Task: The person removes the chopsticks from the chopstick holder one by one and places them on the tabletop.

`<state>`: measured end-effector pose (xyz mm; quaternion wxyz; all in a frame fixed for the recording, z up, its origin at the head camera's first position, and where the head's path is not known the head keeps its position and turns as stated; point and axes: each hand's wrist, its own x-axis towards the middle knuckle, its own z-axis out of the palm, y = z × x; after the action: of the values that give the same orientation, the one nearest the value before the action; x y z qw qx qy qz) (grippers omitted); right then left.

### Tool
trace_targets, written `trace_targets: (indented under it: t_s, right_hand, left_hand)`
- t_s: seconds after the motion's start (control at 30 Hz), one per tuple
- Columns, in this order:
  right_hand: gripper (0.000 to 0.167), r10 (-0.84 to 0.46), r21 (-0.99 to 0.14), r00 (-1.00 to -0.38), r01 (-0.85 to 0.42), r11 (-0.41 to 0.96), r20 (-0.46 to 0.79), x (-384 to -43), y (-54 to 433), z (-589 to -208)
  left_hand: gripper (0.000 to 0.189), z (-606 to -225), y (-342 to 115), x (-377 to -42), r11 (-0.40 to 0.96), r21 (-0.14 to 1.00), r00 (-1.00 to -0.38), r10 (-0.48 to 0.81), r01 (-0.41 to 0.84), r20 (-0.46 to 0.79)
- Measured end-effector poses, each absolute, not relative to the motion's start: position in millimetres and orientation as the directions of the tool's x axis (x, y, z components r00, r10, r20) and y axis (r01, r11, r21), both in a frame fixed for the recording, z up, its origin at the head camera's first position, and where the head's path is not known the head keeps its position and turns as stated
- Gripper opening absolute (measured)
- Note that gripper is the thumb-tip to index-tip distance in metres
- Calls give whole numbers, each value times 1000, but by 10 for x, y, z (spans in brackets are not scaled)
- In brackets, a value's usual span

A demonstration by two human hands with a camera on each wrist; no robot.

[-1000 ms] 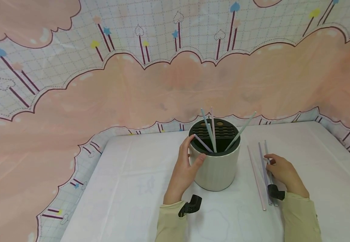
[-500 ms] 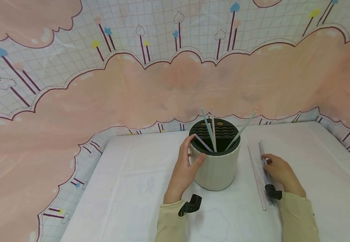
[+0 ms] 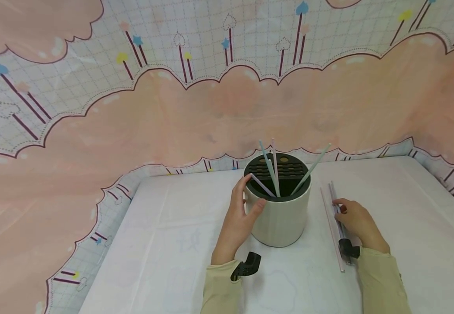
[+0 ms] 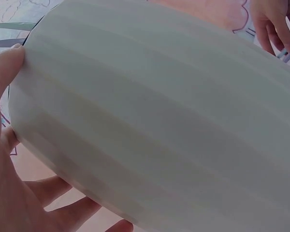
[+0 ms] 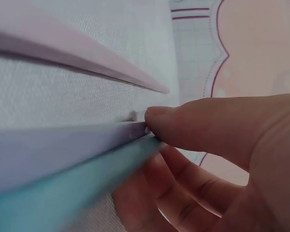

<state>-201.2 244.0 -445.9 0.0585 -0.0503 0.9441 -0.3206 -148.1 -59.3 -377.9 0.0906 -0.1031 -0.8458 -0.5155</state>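
A cream, ribbed round holder (image 3: 282, 224) with a dark slotted top stands on the table. Several thin pastel sticks lean in its open front part, among them a blue one (image 3: 267, 159) and a green one (image 3: 314, 168). My left hand (image 3: 239, 224) holds the holder's left side, thumb at the front near the rim. To the right, my right hand (image 3: 359, 222) pinches two sticks lying side by side, a purple one (image 5: 63, 150) and a blue one (image 5: 87, 186), between thumb and fingers. A pink stick (image 3: 330, 229) lies just left of them, apart.
A white cloth-covered table (image 3: 172, 235) extends on both sides of the holder. Behind it hangs a peach and white patterned cloth (image 3: 227, 113). A black wrist camera (image 3: 246, 266) sits at the left wrist, another (image 3: 347, 248) at the right.
My right hand has moved left, bringing the blue stick against the purple one and both nearer the pink stick. The left hand and the holder have stayed in place.
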Motion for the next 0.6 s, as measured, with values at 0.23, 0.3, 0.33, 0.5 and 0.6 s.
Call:
trace_targets:
  t_s: [0.23,0.3,0.33,0.5,0.6]
  right_hand:
    - [40,-136,-605,-988,-67,794,-69,-1995,2453,-4421]
    - [40,-123,-610,-990,-59,790,-64,-1995,2447,-4423]
    - [40,-111,-612,-992,-53,789,-57,-1997,2443,-4423]
    - [38,-40,-652,-997,-69,755,60,-2000,2394,-4374]
    - [37,2,-686,-983,-127,717,184,-1990,2339,-4308]
  left_hand:
    - [63,-3785,-602,-1491,433,858,-960,84,278,268]
    - [63,-3781,-605,-1488,430,858,-958,85,282,272]
    - [62,-3777,-607,-1486,430,859,-959,84,279,269]
    - [62,-3764,-603,-1480,435,860,-962,81,269,260]
    - [62,-3767,-603,-1482,435,860,-962,81,268,259]
